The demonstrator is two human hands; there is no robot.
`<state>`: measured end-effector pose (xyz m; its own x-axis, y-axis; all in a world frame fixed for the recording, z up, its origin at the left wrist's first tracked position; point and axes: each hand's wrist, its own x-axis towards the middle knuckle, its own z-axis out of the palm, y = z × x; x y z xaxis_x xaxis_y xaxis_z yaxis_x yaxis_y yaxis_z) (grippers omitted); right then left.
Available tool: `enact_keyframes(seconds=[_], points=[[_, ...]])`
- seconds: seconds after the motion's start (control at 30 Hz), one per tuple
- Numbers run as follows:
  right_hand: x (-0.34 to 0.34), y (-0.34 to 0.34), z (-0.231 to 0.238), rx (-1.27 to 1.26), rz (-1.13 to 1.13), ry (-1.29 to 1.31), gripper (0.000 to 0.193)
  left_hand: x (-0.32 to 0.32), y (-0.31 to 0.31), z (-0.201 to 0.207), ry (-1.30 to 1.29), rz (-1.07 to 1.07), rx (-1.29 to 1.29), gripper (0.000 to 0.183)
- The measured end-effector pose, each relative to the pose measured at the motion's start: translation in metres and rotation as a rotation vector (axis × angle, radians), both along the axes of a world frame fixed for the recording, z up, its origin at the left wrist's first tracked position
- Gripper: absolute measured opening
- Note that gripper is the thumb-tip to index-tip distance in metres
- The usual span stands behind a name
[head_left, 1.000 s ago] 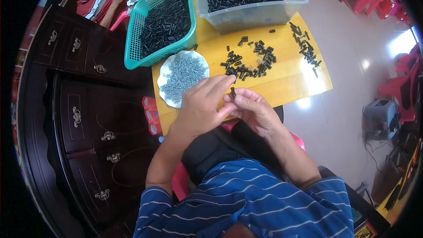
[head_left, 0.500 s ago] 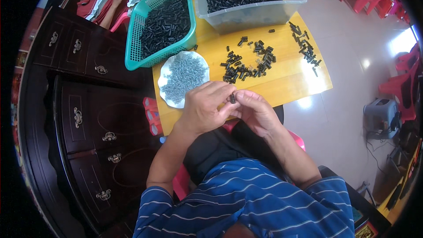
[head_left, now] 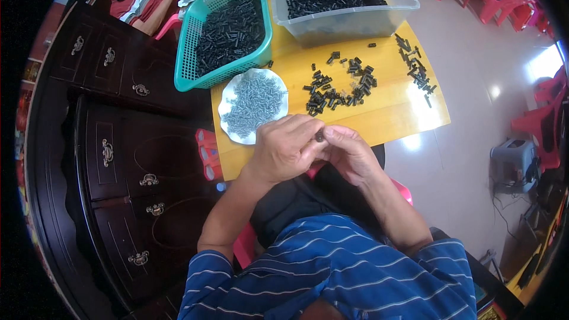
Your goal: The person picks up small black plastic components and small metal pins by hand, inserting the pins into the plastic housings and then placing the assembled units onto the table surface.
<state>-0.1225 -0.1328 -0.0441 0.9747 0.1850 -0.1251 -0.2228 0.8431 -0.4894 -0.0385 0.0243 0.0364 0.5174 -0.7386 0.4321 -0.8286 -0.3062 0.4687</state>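
Note:
A small black cylindrical piece [head_left: 320, 136] is pinched between the fingertips of both my hands, just off the near edge of the yellow table [head_left: 391, 115]. My left hand [head_left: 288, 147] is closed on it from one side, and my right hand [head_left: 349, 153] grips it with thumb and fingers from the other. Fingers cover most of the piece. Beside my left hand stands a white scalloped dish [head_left: 226, 108] full of small shiny metal screws [head_left: 256, 102]. Beyond my hands, loose black pieces [head_left: 361, 80] lie in a rough ring on the tabletop.
A green plastic basket [head_left: 184, 62] and a translucent bin [head_left: 338, 28], both holding many black pieces, stand at the far side. More black parts [head_left: 416, 71] lie along the right edge. Dark drawers [head_left: 124, 136] flank the left. Another person [head_left: 145, 0] sits at far left.
The view has shifted slightly, so the table and containers sit a little further right. Both hands still hold the black piece together, which has turned a little between the fingertips.

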Motion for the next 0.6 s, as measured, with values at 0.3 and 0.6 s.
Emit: enact_keyframes(seconds=[0.3,0.6], points=[[0.000,0.000,0.006,-0.149,-0.026,0.026,0.025,-0.002,0.002,0.007,0.176,-0.024,-0.062,0.041],[-0.004,0.005,0.015,-0.285,0.082,0.077,0.027,0.019,0.021,0.011,0.238,0.070,-0.010,0.017]])
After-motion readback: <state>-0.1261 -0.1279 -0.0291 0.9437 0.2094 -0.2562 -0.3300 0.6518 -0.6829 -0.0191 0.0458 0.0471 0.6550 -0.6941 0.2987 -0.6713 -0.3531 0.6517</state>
